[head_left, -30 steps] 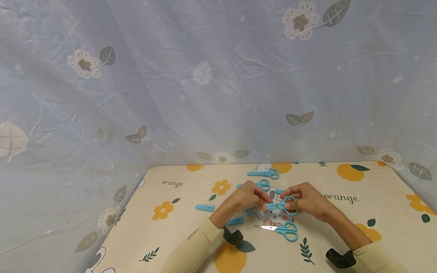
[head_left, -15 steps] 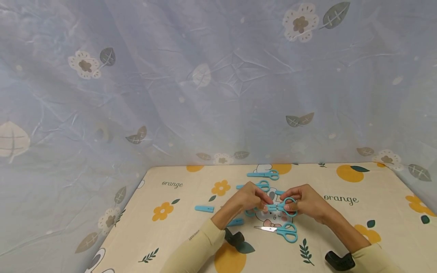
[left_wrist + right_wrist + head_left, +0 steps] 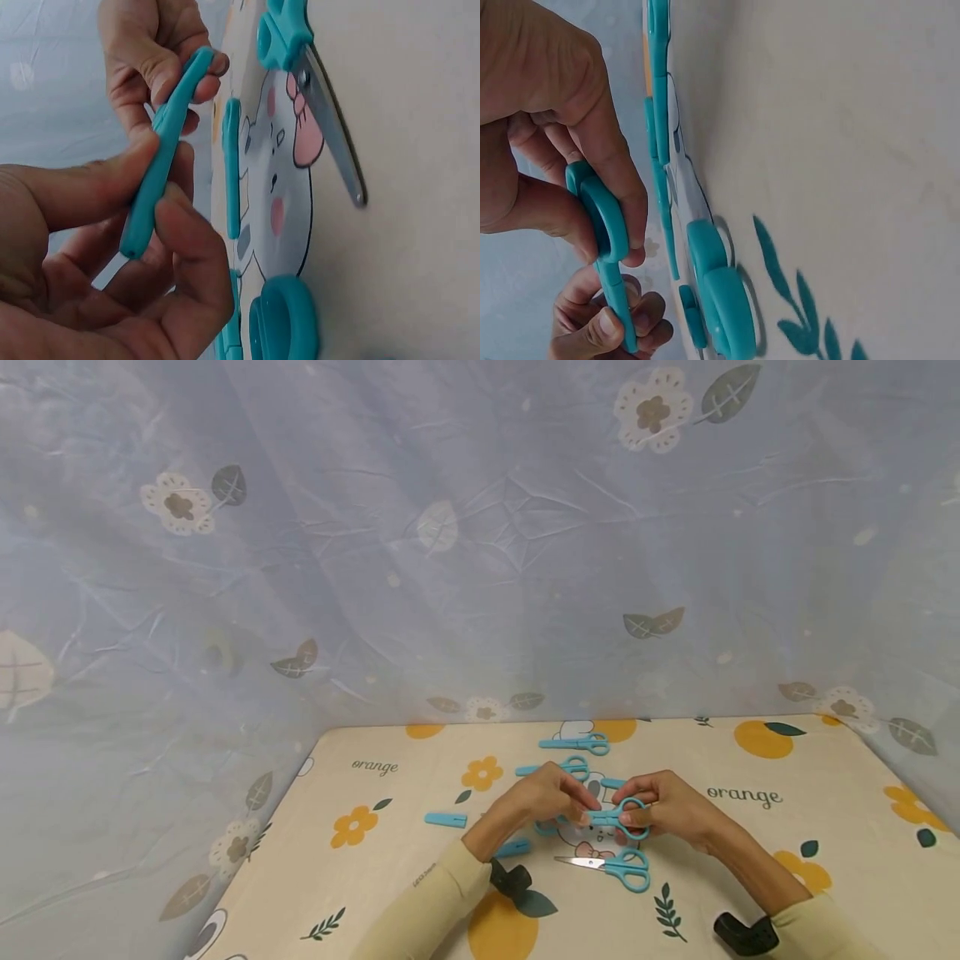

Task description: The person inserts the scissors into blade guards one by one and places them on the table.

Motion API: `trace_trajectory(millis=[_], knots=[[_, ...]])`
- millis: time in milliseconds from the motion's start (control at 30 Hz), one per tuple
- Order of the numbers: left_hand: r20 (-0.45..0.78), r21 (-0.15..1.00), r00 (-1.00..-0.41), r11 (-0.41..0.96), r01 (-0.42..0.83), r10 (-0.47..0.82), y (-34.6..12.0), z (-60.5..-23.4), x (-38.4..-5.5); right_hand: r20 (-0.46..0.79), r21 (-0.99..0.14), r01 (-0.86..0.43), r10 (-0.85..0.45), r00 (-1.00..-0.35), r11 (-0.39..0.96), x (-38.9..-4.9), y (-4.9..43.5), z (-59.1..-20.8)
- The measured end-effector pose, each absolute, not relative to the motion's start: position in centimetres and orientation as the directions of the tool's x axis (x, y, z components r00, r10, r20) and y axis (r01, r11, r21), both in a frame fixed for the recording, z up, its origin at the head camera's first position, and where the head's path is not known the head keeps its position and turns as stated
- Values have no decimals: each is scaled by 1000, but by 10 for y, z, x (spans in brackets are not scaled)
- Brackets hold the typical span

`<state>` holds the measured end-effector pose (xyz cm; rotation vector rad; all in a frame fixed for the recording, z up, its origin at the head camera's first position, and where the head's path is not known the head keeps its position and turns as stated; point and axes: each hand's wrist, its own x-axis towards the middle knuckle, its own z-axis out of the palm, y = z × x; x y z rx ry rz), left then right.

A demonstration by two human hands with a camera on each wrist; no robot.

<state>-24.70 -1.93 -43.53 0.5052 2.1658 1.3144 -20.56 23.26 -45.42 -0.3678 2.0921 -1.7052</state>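
Over the printed rabbit, my right hand pinches the handles of light-blue scissors. My left hand holds the matching blade cover between thumb and fingers. The blades are inside this cover, and its mouth meets the handles with no metal showing between. In the right wrist view, scissors and cover make one line. Just in front of the hands, another pair of scissors lies on the cloth with bare blades. Part of a further scissors handle shows behind my left wrist.
Covered scissors lie at the back, with another pair nearer the left hand. Loose blue covers lie at the left and by the left forearm. A blue piece sits beyond the right fingers. A patterned curtain stands behind.
The gap between the cover and the scissors handles has closed as the two came together. The head view has shifted slightly. Things lying on the cloth have stayed put.
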Motion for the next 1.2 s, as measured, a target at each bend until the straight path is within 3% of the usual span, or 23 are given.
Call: trace_trajectory(millis=[233,700,1200], knots=[[-288,884,-747,467,34,599,-19,-438,-254,-161,-959,35,-439,-884,282,-208,237,-456],[-256,914,-758,405,12,600,-13,-447,-259,-139,-934,-4,-376,-916,356,-204,249,-460],[-205,845,-759,504,181,617,4,-450,-255,-166,-874,33,-233,-958,485,-195,261,-457]])
